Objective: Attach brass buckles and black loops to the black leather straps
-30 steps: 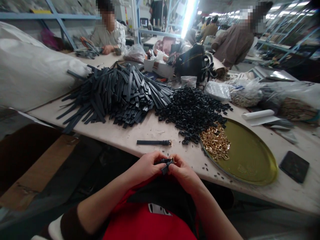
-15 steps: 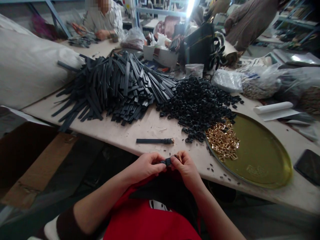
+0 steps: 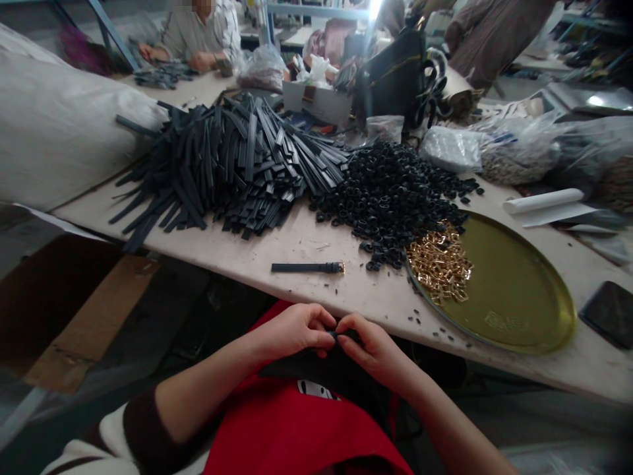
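Observation:
My left hand (image 3: 304,332) is closed in a pinch at the table's front edge, above my lap. Opposite it, my right hand (image 3: 370,343) pinches with thumb and forefinger. Between the fingertips shows a small bit of a dark strap (image 3: 334,336); most of it is hidden by the fingers, and no buckle shows on it. On the table just beyond lies a dark strap with a gold buckle (image 3: 307,268), flat and lengthwise. Black strap loops (image 3: 390,191) lie heaped farther back, touching gold buckles (image 3: 440,264) piled on a round tray (image 3: 524,290).
A large heap of dark strips (image 3: 232,165) covers the table's left part. A white sack (image 3: 64,125) bulges beside it. At right are a phone (image 3: 609,313), a paper roll (image 3: 544,200) and plastic bags (image 3: 451,149). A person (image 3: 205,39) sits across the table.
My fingers have shifted on the strap, and the gold buckle seen at my right fingertips is now hidden. Both hands sit slightly lower, farther from the table's edge.

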Demonstrator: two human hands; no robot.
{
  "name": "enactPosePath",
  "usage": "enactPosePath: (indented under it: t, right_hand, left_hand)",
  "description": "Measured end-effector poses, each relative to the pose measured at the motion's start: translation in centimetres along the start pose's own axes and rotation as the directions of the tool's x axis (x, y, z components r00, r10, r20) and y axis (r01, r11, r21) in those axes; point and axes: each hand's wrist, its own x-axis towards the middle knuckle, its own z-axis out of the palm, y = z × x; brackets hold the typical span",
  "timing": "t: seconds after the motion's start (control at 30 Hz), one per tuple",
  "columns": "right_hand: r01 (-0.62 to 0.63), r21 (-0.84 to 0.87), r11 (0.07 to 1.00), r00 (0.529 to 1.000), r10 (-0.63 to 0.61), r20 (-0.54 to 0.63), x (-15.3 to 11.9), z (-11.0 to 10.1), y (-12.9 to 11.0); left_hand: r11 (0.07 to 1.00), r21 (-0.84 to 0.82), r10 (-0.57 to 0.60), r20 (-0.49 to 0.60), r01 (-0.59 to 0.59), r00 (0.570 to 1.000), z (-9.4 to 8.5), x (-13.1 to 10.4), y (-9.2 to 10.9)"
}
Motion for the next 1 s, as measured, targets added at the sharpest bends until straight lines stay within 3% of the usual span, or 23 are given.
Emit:
enactPosePath:
  t: [0.07, 0.17, 0.3, 0.4, 0.57, 0.67, 0.8, 0.9, 1.0]
  right_hand:
    - [0.012, -0.016, 1.000, 1.000, -0.012, 0.019, -0.4, 0.4, -0.1]
    - [0.013, -0.004, 1.000, 0.996, -0.014, -0.083, -0.6, 1.2, 0.2]
    - [0.006, -0.042, 0.999, 0.961, -0.018, -0.275, -0.6, 2.4, 0.2]
    - [0.041, -0.130, 0.991, 0.944, -0.081, -0.320, -0.4, 3.1, 0.0]
    - [0.055, -0.085, 0.995, 0.922, -0.083, -0.379, 2.2, 2.8, 0.0]
    - [0.043, -0.078, 0.996, 0.916, -0.070, -0.396, 6.0, 1.0, -0.2]
    - [-0.010, -0.411, 0.912, 0.896, -0.175, -0.409, 11.5, -0.9, 0.0]
    - [0.013, -0.574, 0.819, 0.901, -0.258, -0.348, 13.7, -0.9, 1.5]
    - [0.051, -0.544, 0.838, 0.894, -0.281, -0.348, 14.2, -0.4, 3.0]
  left_hand:
    - [0.999, 0.030, 0.013, 0.007, -0.013, 1.000, 0.4, -0.2, -0.3]
    - [0.996, 0.070, 0.054, -0.051, -0.050, 0.997, 0.5, -0.5, -0.3]
    - [0.935, 0.351, 0.069, -0.055, -0.045, 0.996, 0.1, -1.4, 0.6]
    - [0.884, 0.463, 0.091, -0.051, -0.057, 0.995, 0.1, -1.7, 1.2]
    - [0.824, 0.546, 0.219, -0.061, -0.151, 0.974, -0.9, -0.5, 2.5]
    - [0.674, 0.710, 0.381, -0.099, -0.203, 0.919, -3.1, 1.2, 3.8]
    - [0.449, 0.893, 0.542, -0.238, -0.038, 0.806, -7.0, 3.6, 4.5]
    - [0.369, 0.926, 0.602, -0.301, 0.076, 0.739, -10.1, 5.4, 4.8]
    - [0.327, 0.928, 0.661, -0.360, 0.179, 0.658, -13.2, 7.4, 6.1]
